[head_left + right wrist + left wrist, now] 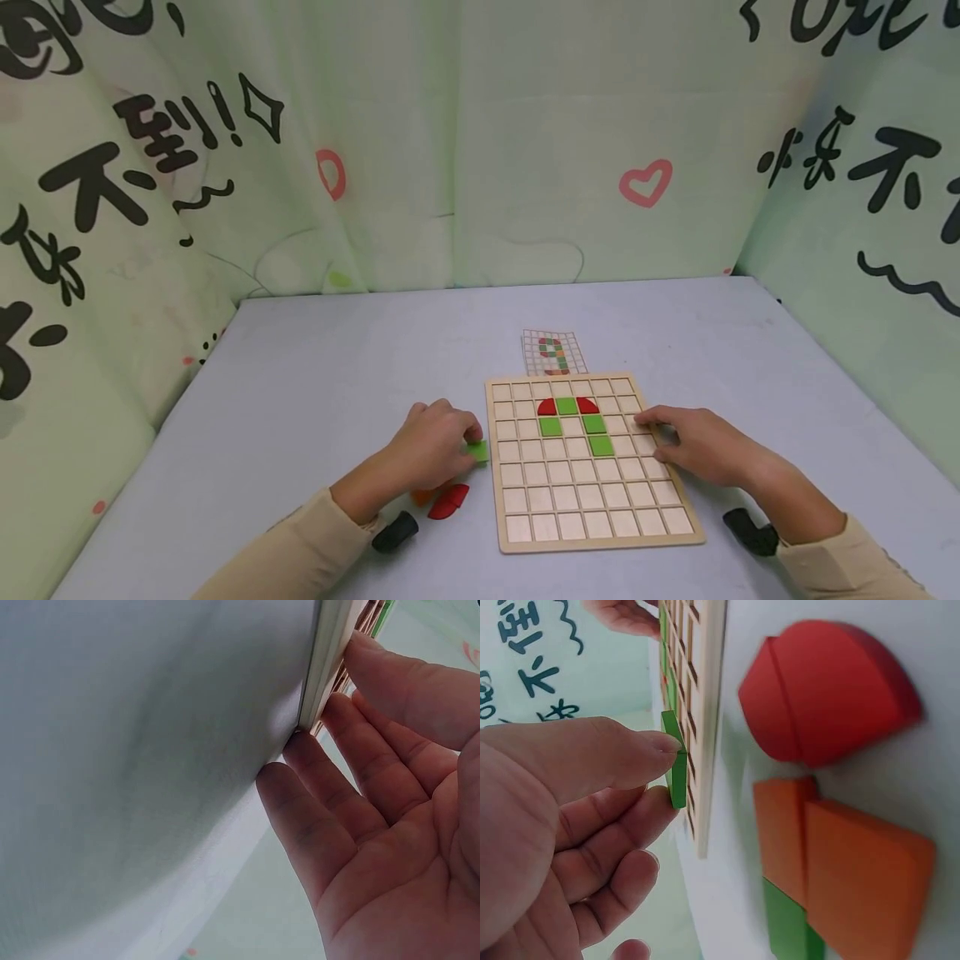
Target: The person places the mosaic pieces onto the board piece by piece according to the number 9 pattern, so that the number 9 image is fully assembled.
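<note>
My left hand [435, 443] pinches a green tile [676, 776] between thumb and fingertips, just left of the wooden grid board [596, 537]. Seen almost edge-on in the left wrist view, the tile overlaps the board's side. Red pieces [448, 502] with curved edges and orange tiles [870, 870] lie on the table beneath this hand, with a bit of green [786, 919] beside the orange. My right hand [705, 442] touches the board's right edge, fingers loosely extended. On the board, several green squares [566, 406] and two red rounded pieces [547, 407] fill cells near the top.
Behind the board lies a patterned grid card [555, 350], showing a coloured figure. The pale table [360, 358] is bordered by curtains [525, 150] with black writing and hearts. Black wrist-worn devices [395, 532] sit by both sleeves.
</note>
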Demonstrator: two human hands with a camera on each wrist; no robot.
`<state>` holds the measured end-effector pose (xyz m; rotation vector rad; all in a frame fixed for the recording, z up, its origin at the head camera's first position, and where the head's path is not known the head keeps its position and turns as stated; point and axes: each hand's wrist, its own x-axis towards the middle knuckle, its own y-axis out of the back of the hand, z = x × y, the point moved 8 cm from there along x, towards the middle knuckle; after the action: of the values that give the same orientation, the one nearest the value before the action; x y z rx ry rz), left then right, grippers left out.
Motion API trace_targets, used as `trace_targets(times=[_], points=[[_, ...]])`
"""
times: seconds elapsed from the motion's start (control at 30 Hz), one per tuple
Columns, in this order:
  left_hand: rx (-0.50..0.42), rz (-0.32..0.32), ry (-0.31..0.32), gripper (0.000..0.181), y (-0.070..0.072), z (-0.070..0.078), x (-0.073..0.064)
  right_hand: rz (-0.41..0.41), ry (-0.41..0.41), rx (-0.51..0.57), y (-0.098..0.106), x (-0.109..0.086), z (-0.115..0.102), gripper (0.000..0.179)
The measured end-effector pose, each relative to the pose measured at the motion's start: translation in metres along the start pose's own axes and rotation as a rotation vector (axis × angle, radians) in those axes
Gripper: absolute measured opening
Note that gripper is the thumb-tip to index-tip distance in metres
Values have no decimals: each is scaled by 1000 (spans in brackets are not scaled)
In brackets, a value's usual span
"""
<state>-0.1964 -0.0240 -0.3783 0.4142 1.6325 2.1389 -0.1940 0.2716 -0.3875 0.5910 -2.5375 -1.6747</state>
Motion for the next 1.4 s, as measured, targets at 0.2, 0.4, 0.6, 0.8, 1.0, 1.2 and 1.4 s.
trace_targets(times=[0.2,0.4,0.6,0.8,1.0,1.2,1.4], points=[[-16,-13,-19,14,2,11,6,1,-2,0,-1,0,1,45],[-18,-12,-47,16,4,22,11,7,2,-4,0,-1,1,45],[-21,-5,-58,15,4,33,18,9,1,-10,0,-1,1,45],[-26,-2,-101,17,4,47,27,7,5,-10,0,-1,0,45],[-29,-14,-107,17,1,57,34,4,-5,-9,-1,0,0,45],[-16,-23,-97,16,-2,60,40,9,8,-12,0,-1,0,45],[-22,-29,-116,17,-3,64,44,10,16,-10,0,-1,0,46]])
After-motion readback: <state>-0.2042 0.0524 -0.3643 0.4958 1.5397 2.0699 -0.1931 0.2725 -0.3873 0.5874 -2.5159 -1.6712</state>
